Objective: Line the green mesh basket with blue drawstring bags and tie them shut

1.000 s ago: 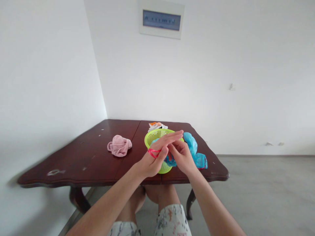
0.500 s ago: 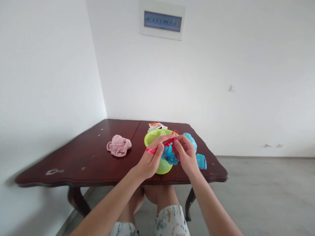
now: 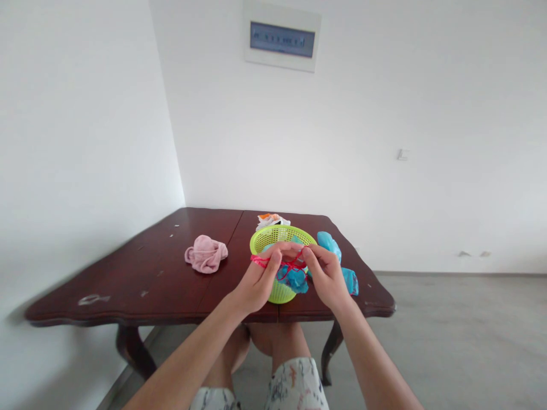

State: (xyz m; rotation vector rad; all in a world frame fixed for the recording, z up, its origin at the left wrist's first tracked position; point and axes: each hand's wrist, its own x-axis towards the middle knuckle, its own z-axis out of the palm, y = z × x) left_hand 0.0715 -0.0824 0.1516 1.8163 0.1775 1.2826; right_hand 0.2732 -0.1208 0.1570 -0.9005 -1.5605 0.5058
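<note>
Left hand (image 3: 258,282) and right hand (image 3: 325,278) lowered red string (image 3: 290,264).

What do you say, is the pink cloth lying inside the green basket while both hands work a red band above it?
No. The head view shows the pink cloth on the table, left of the green basket, not inside it. The left hand and right hand are at the red band above the basket, as you said.

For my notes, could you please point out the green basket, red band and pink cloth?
Green basket (image 3: 280,232), head view, far rim.
Red band (image 3: 291,265), head view, strand in front of the basket.
Pink cloth (image 3: 206,254), head view, middle of the bundle.
</note>
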